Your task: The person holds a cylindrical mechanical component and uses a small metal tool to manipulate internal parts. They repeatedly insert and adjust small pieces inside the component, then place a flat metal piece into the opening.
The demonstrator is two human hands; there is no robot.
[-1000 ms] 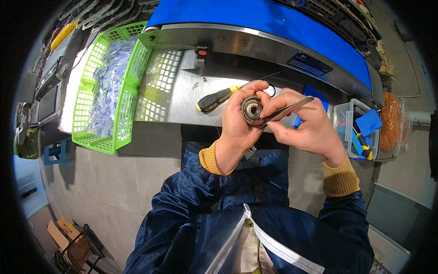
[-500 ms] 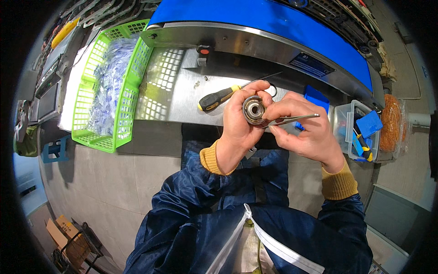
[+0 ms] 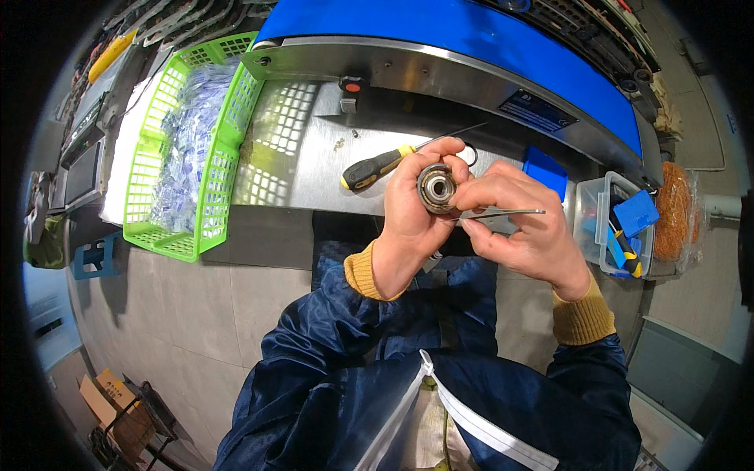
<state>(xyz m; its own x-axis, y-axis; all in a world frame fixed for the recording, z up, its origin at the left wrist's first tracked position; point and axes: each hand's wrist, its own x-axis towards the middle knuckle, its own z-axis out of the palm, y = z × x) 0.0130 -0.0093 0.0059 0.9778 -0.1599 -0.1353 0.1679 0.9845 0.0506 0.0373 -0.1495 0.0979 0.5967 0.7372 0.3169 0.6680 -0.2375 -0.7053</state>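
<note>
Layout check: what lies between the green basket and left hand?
In the head view, a screwdriver on the metal bench lies between basket and left hand.

Left hand in a curled grip, right hand in a pinch just beside it

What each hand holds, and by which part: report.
Left hand: round metal ring, by its outer rim. Right hand: slim silver metal tool, near its left end.

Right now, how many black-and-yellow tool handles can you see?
2: a screwdriver handle on the metal bench beside the left hand, and a tool handle in the clear bin. More may be hidden in that bin.
</note>
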